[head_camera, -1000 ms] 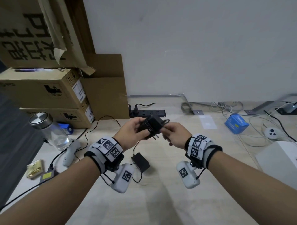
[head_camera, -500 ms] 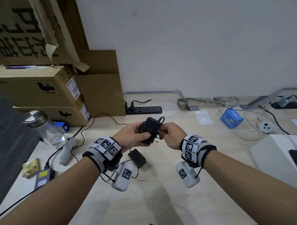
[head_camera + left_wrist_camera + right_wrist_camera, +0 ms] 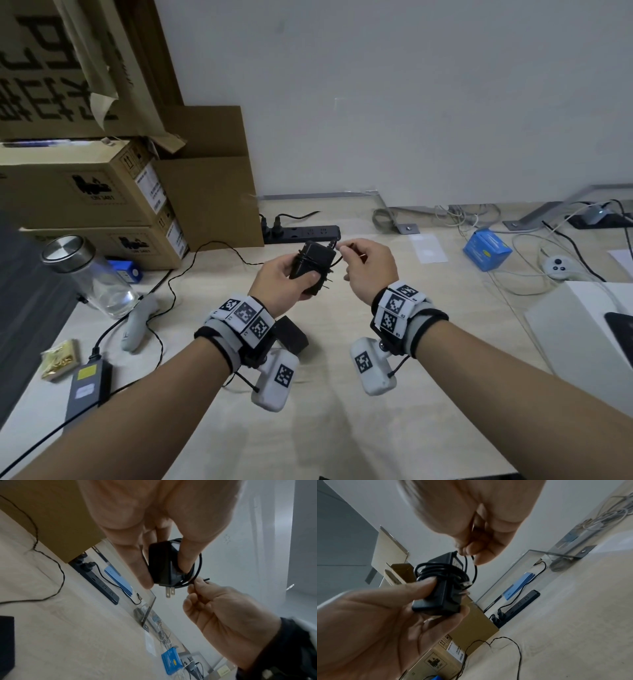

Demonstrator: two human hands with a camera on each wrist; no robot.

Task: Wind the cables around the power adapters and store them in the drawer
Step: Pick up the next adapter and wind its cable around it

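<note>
My left hand point(image 3: 284, 277) grips a black power adapter point(image 3: 310, 265) above the table, thumb on one face and fingers behind, its two metal prongs point(image 3: 169, 591) pointing down. Thin black cable point(image 3: 443, 573) is wound in several loops around the adapter's body. My right hand point(image 3: 363, 263) pinches the free end of the cable point(image 3: 199, 580) just beside the adapter. A second black adapter point(image 3: 291, 334) lies on the table below my left wrist, partly hidden by it. No drawer is in view.
Stacked cardboard boxes point(image 3: 89, 195) fill the back left. A black power strip point(image 3: 305, 233) lies by the wall. A glass bottle point(image 3: 92, 277), grey handheld device point(image 3: 135, 325) and black power brick point(image 3: 87, 383) sit at left. A blue box point(image 3: 486, 250), white cables and white box point(image 3: 589, 329) sit at right.
The right hand has drawn the cable end up and to the right of the adapter. The left hand has turned the adapter more upright. The head view has tilted slightly.
</note>
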